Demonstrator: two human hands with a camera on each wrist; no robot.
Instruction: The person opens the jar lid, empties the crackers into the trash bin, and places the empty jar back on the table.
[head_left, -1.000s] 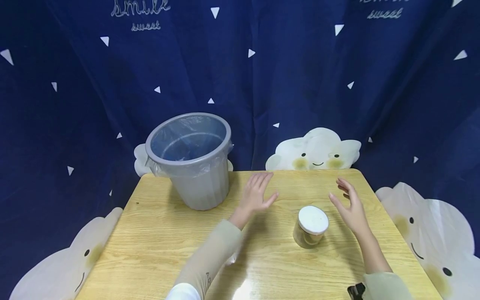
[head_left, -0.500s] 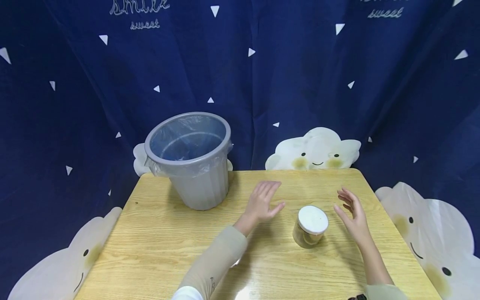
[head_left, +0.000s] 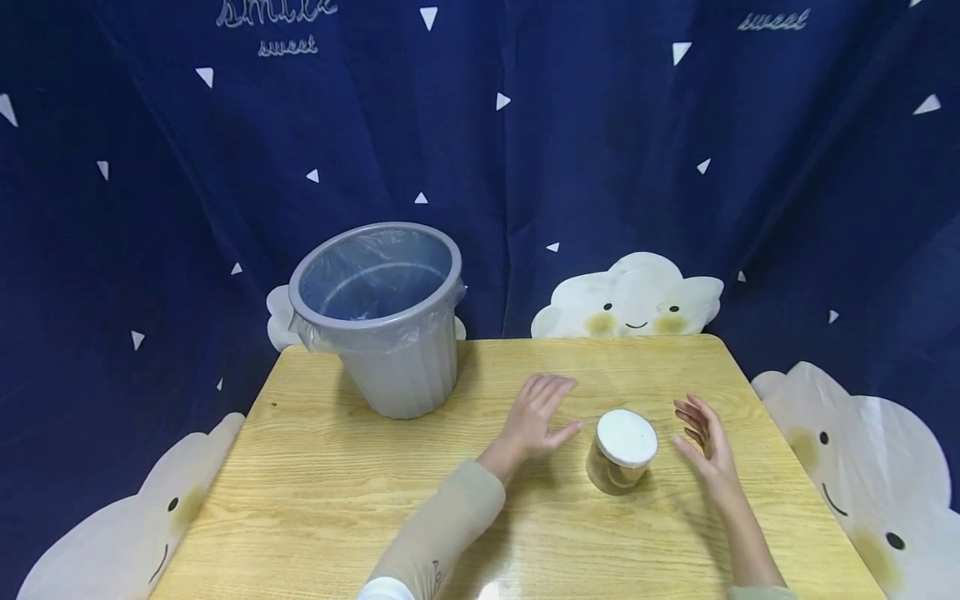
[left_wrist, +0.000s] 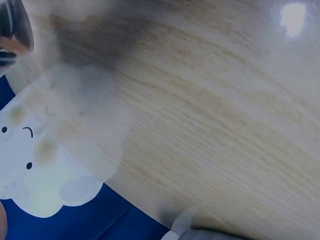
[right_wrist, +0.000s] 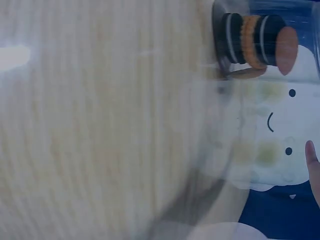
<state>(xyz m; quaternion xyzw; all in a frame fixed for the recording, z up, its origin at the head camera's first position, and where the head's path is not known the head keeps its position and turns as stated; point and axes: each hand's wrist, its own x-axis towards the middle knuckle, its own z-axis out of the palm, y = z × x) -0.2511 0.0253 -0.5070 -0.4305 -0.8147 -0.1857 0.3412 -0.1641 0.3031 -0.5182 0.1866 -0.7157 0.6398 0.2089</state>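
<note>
A clear jar point(head_left: 611, 473) with a white lid point(head_left: 627, 437) stands upright on the wooden table in the head view. Sandwich cookies point(right_wrist: 262, 42), dark and light ones, show through its side in the right wrist view. My left hand point(head_left: 528, 417) hovers left of the jar, thumb spread from the fingers and pointing toward it. On the other side, my right hand point(head_left: 708, 442) faces the jar with fingers lightly bent and thumb apart. Neither hand touches the jar or holds anything. Only the jar's edge point(left_wrist: 22, 30) shows in the left wrist view.
A grey bin point(head_left: 397, 367) with a clear plastic liner stands at the table's back left. Behind the wooden table point(head_left: 315, 500) hangs a dark blue curtain point(head_left: 585, 125) with white triangles and smiling clouds. Light glares off the tabletop near the front.
Both hands have drawn back toward the front of the table, and the left has also shifted right, closer to the jar. The jar and bin have stayed put.
</note>
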